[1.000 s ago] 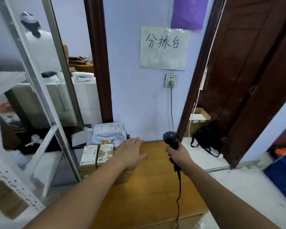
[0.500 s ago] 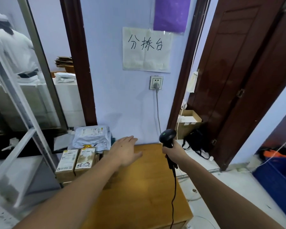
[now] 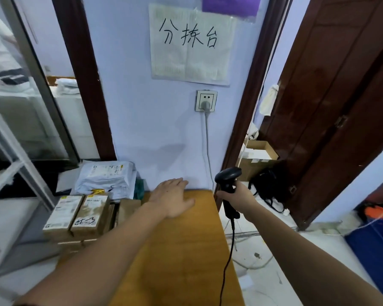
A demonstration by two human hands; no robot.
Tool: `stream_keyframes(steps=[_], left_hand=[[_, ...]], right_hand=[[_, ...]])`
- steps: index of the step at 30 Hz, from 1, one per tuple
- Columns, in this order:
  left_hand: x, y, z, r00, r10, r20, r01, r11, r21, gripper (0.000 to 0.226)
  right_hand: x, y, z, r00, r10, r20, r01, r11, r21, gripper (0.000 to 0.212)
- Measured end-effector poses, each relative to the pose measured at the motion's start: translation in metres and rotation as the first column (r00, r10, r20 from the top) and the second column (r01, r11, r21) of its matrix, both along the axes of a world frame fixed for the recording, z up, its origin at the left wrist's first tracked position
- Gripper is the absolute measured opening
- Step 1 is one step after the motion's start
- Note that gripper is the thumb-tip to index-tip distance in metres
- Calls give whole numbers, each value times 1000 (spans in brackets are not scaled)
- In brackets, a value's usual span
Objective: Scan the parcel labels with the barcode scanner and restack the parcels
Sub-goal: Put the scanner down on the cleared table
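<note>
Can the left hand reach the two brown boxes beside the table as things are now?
Probably yes. The left hand is open and empty above the table, and the brown boxes lie just to its left with nothing between them.

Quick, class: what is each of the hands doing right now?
Left hand: open, flat over the wooden table, holding nothing.
Right hand: closed on the barcode scanner.
</note>
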State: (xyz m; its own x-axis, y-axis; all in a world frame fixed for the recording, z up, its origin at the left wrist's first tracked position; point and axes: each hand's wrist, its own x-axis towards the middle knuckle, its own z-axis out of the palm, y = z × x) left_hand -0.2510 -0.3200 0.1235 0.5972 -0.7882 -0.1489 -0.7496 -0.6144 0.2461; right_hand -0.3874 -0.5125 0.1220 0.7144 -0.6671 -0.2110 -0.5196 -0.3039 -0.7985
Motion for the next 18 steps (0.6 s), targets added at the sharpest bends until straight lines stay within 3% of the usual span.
stream_keyframes(steps=[11, 15, 18], left_hand=[[-22, -71, -37, 989, 143, -22, -142, 989, 47, 83], [-10, -81, -62, 988, 151, -17, -149, 985, 82, 84], [0, -86, -82, 990, 136, -31, -132, 984, 117, 84]], right_hand=[[38, -97, -29, 996, 78, 43, -79, 996, 37, 26], [69, -116, -60, 999, 38, -36, -33, 992, 118, 26], [93, -131, -96, 993, -4, -121, 24, 986, 166, 40]])
